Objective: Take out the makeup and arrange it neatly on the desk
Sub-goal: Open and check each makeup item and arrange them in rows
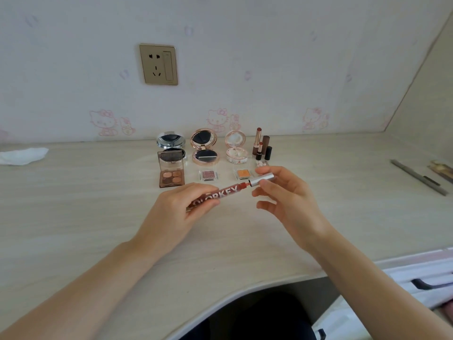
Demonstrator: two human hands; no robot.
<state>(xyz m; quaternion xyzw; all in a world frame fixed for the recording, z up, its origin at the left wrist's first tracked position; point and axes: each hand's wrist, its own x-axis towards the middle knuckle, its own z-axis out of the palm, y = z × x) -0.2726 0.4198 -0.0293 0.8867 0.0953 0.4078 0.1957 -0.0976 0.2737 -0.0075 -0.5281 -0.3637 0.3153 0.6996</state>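
Observation:
My left hand (177,209) grips a red lip gloss tube (221,193) with white lettering, held slanted above the desk (98,204). My right hand (284,192) pinches its silver cap (262,179), pulled slightly off the tube's neck. Behind, near the wall, stand three open compacts: silver (170,141), rose gold (204,149), and white floral (235,147). In front of them lie a brown eyeshadow palette (171,171), a pink single shadow (208,174) and an orange one (242,174). Opened lipsticks (261,144) stand at the right.
A crumpled white tissue (23,155) lies at the desk's far left. Grey flat strips (419,177) rest at the far right. A wall socket (158,64) sits above the makeup. A white bag (416,283) lies below the desk's curved front edge, lower right.

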